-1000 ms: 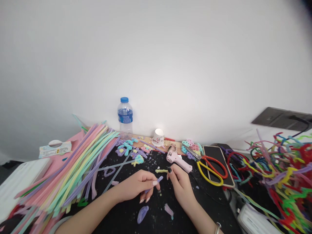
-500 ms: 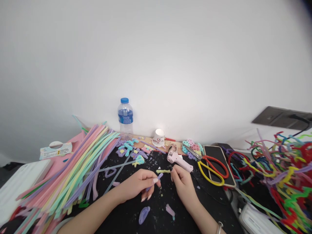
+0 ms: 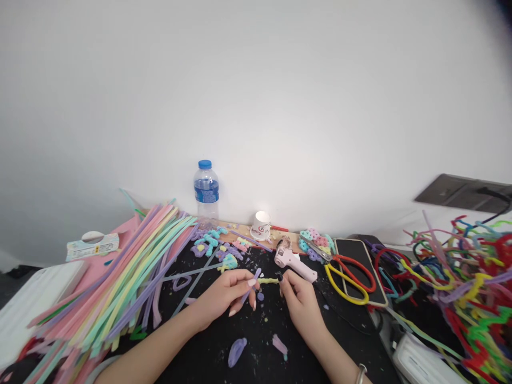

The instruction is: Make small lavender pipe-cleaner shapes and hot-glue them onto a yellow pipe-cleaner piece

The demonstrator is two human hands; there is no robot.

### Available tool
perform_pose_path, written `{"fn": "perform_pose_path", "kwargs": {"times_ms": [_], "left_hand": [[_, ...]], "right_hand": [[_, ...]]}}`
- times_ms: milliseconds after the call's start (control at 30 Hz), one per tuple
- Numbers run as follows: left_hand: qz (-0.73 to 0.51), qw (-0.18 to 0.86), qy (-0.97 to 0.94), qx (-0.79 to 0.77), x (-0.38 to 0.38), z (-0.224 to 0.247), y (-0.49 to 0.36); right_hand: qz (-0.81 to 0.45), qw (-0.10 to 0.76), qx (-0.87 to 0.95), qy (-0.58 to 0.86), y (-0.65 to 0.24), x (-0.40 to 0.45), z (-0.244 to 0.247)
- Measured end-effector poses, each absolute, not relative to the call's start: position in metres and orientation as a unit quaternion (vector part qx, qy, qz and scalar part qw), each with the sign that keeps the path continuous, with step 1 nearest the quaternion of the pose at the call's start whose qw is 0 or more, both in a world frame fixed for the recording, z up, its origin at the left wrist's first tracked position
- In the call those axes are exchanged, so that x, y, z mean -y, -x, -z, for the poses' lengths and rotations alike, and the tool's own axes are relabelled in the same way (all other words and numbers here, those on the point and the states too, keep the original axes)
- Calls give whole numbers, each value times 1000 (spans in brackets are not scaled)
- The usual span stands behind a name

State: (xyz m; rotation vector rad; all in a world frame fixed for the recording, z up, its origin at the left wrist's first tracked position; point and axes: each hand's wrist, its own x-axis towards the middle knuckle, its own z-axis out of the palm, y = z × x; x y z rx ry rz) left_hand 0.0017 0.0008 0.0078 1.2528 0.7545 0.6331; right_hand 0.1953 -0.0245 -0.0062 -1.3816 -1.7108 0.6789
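Between the thumb and fingers of my left hand (image 3: 236, 290) is a short purple pipe cleaner (image 3: 256, 274), tilted upward. My right hand (image 3: 295, 293) pinches one end of a pale yellow twisted pipe cleaner (image 3: 268, 280), whose other end points left and meets or overlaps the purple one; whether they touch I cannot tell. Below my hands on the black mat lie a purple pipe cleaner loop (image 3: 237, 352) and a short lilac piece (image 3: 279, 344). A small purple bit (image 3: 261, 296) rests near my left fingertips.
A pink glue gun (image 3: 295, 264) lies behind my right hand, with scissors (image 3: 347, 274) and a phone (image 3: 360, 266) to its right. Pastel pipe cleaners (image 3: 136, 272) are heaped left, tangled ones (image 3: 472, 288) right. A bottle (image 3: 206, 192) and paper cup (image 3: 261, 226) stand against the wall.
My left hand has moved slightly right and up, bringing the purple pipe cleaner to the yellow one's left end. My right hand stays nearly in place. A small purple bit now shows below.
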Motion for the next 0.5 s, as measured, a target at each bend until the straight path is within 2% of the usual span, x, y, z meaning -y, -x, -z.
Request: {"fn": "perform_pose_path", "kwargs": {"times_ms": [300,500], "left_hand": [[-318,691,-538,-364,-2,-7,-3],[-316,691,-516,-396,-2,-8,-4]], "right_hand": [[-325,418,674,515,-192,25,11],[-317,402,681,524,-190,26,9]]}}
